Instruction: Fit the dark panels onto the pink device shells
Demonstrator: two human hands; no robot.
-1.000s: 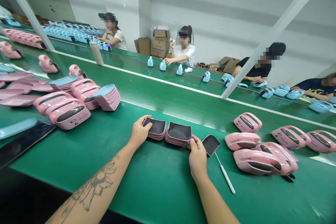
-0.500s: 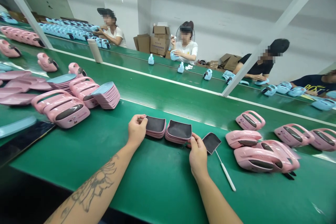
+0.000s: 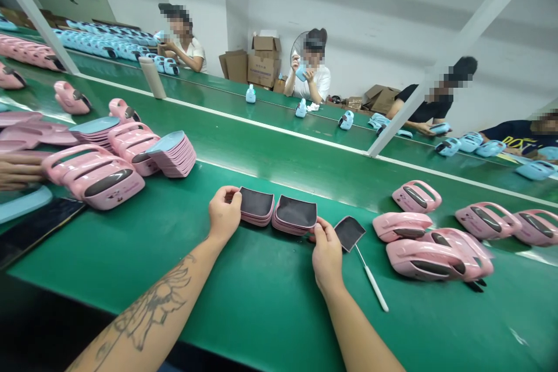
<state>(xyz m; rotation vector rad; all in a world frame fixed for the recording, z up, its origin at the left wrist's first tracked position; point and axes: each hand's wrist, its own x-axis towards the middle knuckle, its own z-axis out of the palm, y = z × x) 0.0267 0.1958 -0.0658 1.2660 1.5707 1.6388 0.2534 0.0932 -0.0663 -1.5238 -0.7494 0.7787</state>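
Observation:
Two short stacks of pink, square, curved panels with black top faces stand side by side on the green table. My left hand [image 3: 224, 213] grips the outer edge of the left stack [image 3: 256, 204] between thumb and fingers. At the outer side of the right stack [image 3: 295, 215], my right hand [image 3: 326, 253] is closed with thumb and fingertips on its edge. One loose panel with a black face [image 3: 350, 233] lies just right of my right hand. Touching or lying under it is a thin metal tool with a white handle [image 3: 376, 288].
Pink handled plastic shells [image 3: 436, 260] are grouped at right, and more shells [image 3: 114, 189] at left beside a leaning panel stack [image 3: 174, 154]. Another person's hand [image 3: 20, 171] is at the left edge. Co-workers sit across the belt [image 3: 244, 145]; a slanted post [image 3: 405, 110] rises at right.
Both my hands stay on the two stacks. Another person's hand has come in at the left edge. Across the belt, a co-worker has raised a blue piece.

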